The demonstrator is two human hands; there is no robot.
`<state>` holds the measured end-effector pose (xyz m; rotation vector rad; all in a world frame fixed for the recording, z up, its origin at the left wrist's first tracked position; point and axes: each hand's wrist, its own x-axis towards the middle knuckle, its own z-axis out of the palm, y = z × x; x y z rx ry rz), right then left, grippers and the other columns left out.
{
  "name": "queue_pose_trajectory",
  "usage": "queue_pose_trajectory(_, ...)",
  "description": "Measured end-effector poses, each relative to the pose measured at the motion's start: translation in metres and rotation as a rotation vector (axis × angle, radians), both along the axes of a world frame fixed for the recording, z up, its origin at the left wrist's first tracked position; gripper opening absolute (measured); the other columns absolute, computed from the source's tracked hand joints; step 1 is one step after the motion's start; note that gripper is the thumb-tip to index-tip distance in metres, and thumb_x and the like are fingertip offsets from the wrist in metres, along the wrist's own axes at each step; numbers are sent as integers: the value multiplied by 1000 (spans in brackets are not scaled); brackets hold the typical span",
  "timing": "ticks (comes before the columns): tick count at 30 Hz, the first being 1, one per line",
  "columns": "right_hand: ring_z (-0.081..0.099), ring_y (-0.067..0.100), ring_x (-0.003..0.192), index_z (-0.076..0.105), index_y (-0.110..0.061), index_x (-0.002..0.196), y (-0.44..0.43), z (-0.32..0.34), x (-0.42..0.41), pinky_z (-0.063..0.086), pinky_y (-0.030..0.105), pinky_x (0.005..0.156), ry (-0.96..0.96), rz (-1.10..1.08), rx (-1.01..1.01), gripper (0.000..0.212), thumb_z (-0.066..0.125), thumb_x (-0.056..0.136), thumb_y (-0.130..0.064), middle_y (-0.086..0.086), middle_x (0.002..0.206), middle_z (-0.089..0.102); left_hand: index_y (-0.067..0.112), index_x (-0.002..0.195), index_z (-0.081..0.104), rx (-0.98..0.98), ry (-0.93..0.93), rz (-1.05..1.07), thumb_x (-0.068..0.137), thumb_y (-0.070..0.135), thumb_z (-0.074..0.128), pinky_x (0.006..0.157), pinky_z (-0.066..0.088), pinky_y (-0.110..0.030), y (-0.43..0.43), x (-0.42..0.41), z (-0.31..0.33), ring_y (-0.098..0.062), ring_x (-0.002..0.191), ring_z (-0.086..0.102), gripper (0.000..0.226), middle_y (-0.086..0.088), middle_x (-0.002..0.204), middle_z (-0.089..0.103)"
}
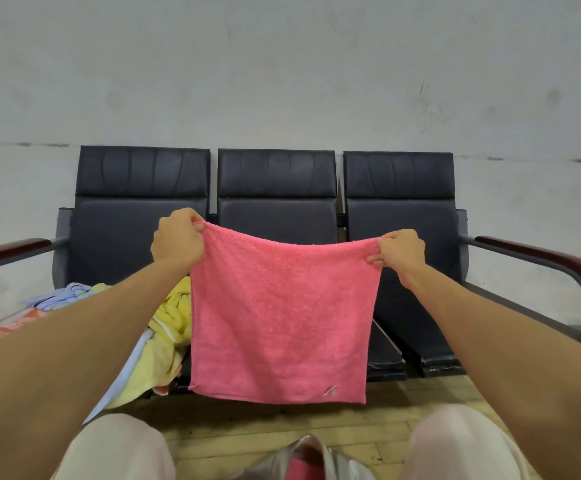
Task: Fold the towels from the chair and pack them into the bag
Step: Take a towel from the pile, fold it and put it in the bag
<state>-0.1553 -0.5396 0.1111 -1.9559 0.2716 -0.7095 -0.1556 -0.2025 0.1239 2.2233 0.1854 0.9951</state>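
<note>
A pink towel (pixel 282 317) hangs spread out in the air in front of the black three-seat chair (pixel 277 188). My left hand (pixel 178 239) pinches its upper left corner and my right hand (pixel 401 251) pinches its upper right corner. A small tag shows near the towel's lower right edge. On the left seat lies a heap of other towels: a yellow one (pixel 169 327), a light blue striped one (pixel 64 296) and an orange-and-white one (pixel 15 323). Between my knees at the bottom stands a silvery bag (pixel 311 459) with something pink inside.
The chair has dark red armrests at far left (pixel 8 249) and far right (pixel 552 259). A pale wall rises behind it. The right seat (pixel 417 327) is bare black padding. My knees in light trousers frame the bag on a tiled floor (pixel 247 431).
</note>
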Motion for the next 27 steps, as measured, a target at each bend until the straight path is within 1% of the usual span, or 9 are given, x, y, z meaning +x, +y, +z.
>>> queue_pose_trajectory(5,70,23,73,74,-16,76,-5,4,-3,61,40,72,19,-108,-72,16,68,81,-2,7,79,70,20,101,67,-8,-12,24,95,19,56,76,51,-44,4,-1,0,-39,91,64,12,-16,95,69)
queue_pose_trajectory(8,69,21,71,70,-23,65,-4,8,-4,61,39,69,-9,-149,-77,26,71,81,-3,2,76,68,16,100,69,-51,-32,11,90,9,63,72,47,-39,4,-3,-1,-37,94,62,13,-14,100,67)
queue_pose_trajectory(12,65,16,74,74,-19,81,0,10,-2,60,38,71,-87,-154,-43,14,73,83,-6,0,82,68,11,99,66,-221,-47,-81,84,-3,64,78,55,-39,2,0,-5,-32,87,68,21,-8,89,66)
queue_pose_trajectory(14,66,19,80,74,-21,89,2,9,4,59,38,73,-133,-160,-40,17,69,85,-5,2,93,71,10,98,62,-313,-45,-118,94,2,53,74,59,-43,-1,4,-9,-30,68,70,13,-4,77,62)
queue_pose_trajectory(17,67,24,93,73,-21,104,6,1,17,58,38,77,-145,-140,-112,29,56,90,-2,2,109,69,8,101,55,-384,-11,-165,101,10,40,67,60,-41,-8,12,-17,-28,56,69,15,-7,79,59)
queue_pose_trajectory(20,70,23,68,69,-19,89,6,-9,36,61,41,68,-102,-106,-66,28,50,93,1,8,88,71,7,100,52,-460,-15,-221,101,8,39,70,59,-40,-11,30,-28,-28,63,70,13,-8,85,57)
queue_pose_trajectory(22,71,24,60,64,-10,95,5,-15,49,61,41,68,-33,-88,-29,21,47,94,3,10,75,67,10,91,55,-468,-42,-257,99,6,43,74,59,-41,-10,48,-39,-27,71,70,15,-13,89,63)
queue_pose_trajectory(25,71,31,68,57,-4,95,2,-27,72,60,44,71,44,-52,-25,18,42,94,4,12,74,61,25,78,56,-442,-27,-296,91,9,48,85,56,-46,-4,83,-60,-28,88,69,21,-11,95,68)
queue_pose_trajectory(27,68,30,79,58,-2,101,-1,-38,93,57,42,75,42,-73,-100,18,42,93,2,15,88,65,22,80,57,-439,-25,-278,92,9,49,87,54,-44,-9,98,-70,-25,91,68,19,-7,95,68)
